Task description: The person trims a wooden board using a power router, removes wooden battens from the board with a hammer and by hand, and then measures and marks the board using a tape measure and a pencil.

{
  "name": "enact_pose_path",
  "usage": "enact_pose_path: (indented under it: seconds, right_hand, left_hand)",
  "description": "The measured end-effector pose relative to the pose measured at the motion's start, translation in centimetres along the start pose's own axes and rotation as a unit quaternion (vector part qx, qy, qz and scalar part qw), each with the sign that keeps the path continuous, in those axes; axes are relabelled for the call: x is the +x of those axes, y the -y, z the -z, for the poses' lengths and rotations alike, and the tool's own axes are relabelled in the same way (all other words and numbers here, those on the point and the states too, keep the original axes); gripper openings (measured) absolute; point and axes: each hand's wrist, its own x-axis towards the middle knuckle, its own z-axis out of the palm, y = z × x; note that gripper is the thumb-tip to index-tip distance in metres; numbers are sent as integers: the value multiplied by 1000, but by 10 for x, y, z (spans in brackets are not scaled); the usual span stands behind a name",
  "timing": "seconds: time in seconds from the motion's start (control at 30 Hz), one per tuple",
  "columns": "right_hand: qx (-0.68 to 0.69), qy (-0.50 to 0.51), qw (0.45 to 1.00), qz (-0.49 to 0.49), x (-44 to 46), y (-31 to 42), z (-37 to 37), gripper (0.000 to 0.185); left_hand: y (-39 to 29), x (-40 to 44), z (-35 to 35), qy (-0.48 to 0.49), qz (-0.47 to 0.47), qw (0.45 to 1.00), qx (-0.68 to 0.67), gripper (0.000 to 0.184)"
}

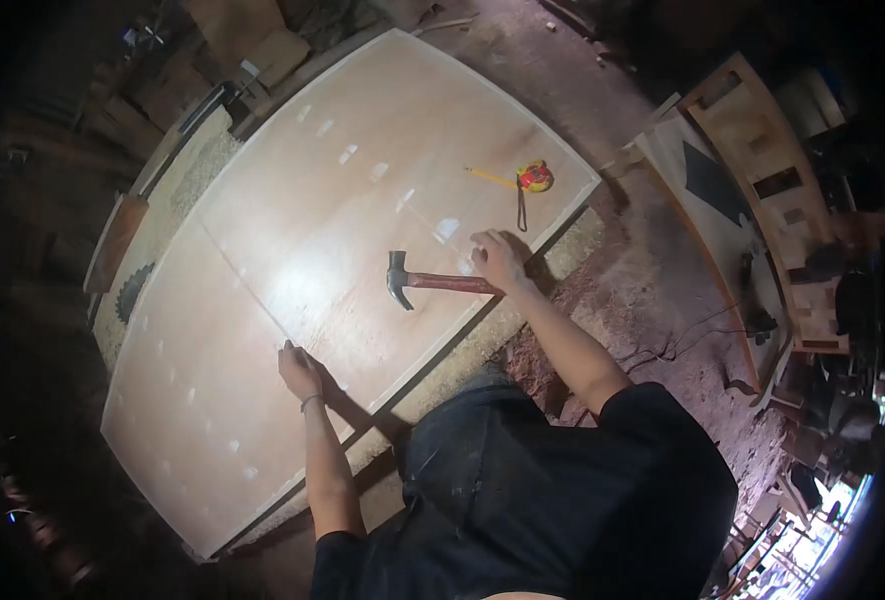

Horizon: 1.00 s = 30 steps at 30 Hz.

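Observation:
A large pale plywood panel with white filler patches lies in front of me. My left hand rests near its front edge, fingers drawn together at the end of a thin straight line on the surface; what they hold, if anything, is too small to make out. My right hand hovers by the panel's right front edge with bent fingers apart, just above the handle end of a claw hammer. The hammer lies with its dark head toward the left. Beyond that hand is a red and yellow tape measure with a dark strap.
A yellow strip extends from beside the tape measure. A toothed saw blade stands at the panel's left side. Wooden frames lean on the right over a dusty floor. Boards are piled at the back.

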Motion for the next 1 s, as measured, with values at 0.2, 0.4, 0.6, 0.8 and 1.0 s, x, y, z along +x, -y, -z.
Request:
enact_pose_path:
  seconds: [0.2, 0.4, 0.6, 0.8, 1.0]
  right_hand:
    - [-98, 9, 995, -7, 66, -46, 0, 44]
    - [-183, 13, 982, 36, 103, -78, -3, 58]
    - [-208, 22, 978, -5, 123, -88, -7, 53]
    - [-199, -38, 978, 39, 133, -107, -12, 38]
    - [-197, 40, 979, 35, 114, -92, -9, 28]
  left_hand:
    - [-13, 6, -8, -32, -4, 992, 122, 25]
    - [4, 11, -23, -25, -3, 989, 144, 26]
    - [20, 19, -28, 22, 114, 993, -9, 34]
    - [4, 5, -30, 4, 42, 994, 99, 36]
    - [-88, -13, -27, -13, 144, 988, 56, 48]
